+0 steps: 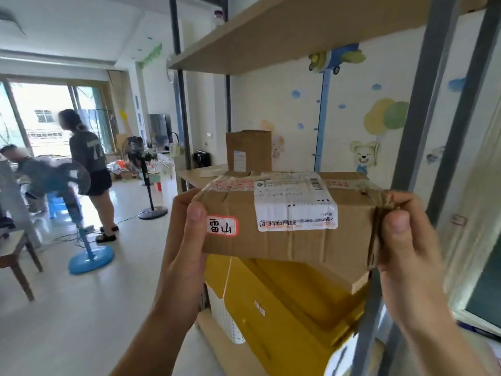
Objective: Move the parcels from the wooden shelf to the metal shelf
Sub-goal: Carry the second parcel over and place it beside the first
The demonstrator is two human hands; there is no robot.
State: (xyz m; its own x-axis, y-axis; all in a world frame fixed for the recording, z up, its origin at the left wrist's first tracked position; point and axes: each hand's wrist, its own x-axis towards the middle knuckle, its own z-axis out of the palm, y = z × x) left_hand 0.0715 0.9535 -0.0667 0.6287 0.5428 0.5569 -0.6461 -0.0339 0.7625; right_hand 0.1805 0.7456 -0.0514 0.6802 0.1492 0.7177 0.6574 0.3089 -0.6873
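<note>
Your left hand [187,226] and right hand [404,234] are both closed on the end faces of the taped cardboard parcel [287,213], thumbs on its front, and it hangs in the air at the front edge of the metal-framed shelf [417,109]. Keep it level and slide it straight in over the shelf board [195,176]. There is room in front of the upright brown box [249,150] at the back, but on the right mind the grey post beside your right hand.

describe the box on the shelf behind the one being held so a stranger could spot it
Look at the shelf board of the grey-posted rack, beyond the wide parcel gripped in both hands. The small box stands upright there, alone, with one white label facing out.
</note>
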